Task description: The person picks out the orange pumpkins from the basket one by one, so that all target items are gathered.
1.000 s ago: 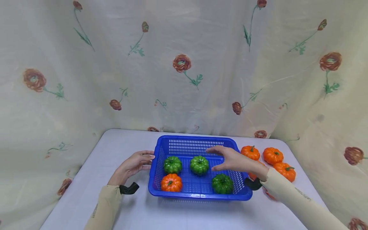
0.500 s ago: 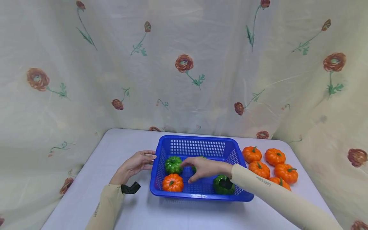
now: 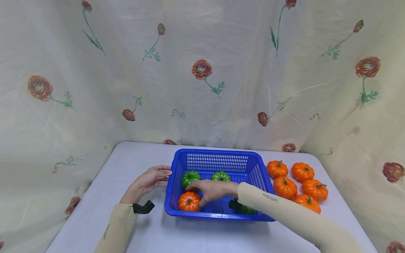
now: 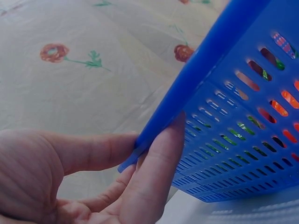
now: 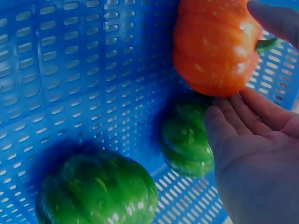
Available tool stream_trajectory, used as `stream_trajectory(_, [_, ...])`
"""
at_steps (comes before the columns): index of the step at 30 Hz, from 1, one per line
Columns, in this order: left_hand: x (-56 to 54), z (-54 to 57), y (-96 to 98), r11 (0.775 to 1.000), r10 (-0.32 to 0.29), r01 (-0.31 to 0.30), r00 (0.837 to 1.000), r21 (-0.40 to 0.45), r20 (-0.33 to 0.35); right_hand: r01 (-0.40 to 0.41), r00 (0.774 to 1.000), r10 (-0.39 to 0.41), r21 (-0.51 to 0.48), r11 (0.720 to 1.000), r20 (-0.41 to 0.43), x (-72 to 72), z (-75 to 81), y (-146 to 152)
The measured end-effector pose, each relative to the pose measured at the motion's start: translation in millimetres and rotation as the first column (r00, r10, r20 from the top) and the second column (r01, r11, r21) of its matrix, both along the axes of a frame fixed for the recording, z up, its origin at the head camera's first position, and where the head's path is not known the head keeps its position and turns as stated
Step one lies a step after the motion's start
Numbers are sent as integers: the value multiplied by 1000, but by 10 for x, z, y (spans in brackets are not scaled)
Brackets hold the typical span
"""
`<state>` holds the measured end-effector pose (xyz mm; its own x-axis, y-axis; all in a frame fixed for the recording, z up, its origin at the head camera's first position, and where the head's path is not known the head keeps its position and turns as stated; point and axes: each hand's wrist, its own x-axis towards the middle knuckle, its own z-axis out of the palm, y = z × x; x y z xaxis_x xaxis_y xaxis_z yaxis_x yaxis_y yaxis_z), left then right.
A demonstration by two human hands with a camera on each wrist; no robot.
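Note:
A blue plastic basket with slotted walls stands on the table. My left hand holds its left rim, the rim pinched between thumb and fingers in the left wrist view. Inside, an orange pumpkin lies in the front left corner. My right hand reaches into the basket and straddles this pumpkin, thumb and fingers spread, fingertips right at its sides. In the right wrist view the fingers lie along the edge of the orange pumpkin, with a green pumpkin beside them.
Green pumpkins lie at the basket's back left, back middle and front right, the last partly hidden by the right wrist. Several orange pumpkins lie on the white table right of the basket. A flowered curtain hangs behind.
My right hand has moved left and down across the basket, from above its right half to the orange pumpkin in the front left corner. The left hand keeps its hold on the rim.

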<state>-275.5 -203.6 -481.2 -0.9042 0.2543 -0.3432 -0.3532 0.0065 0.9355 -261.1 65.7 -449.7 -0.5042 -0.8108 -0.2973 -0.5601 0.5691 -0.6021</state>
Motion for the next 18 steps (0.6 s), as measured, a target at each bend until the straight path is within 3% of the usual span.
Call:
stream_trajectory(10, [-4, -17, 2, 1000, -11, 11, 1000, 2, -12, 6, 1000, -6, 36, 999, -22, 2, -99, -51])
stream_trajectory(18, [-4, -27, -9, 999, -32, 32, 999, 20, -19, 7, 999, -6, 23, 1000, -45, -10, -74, -6])
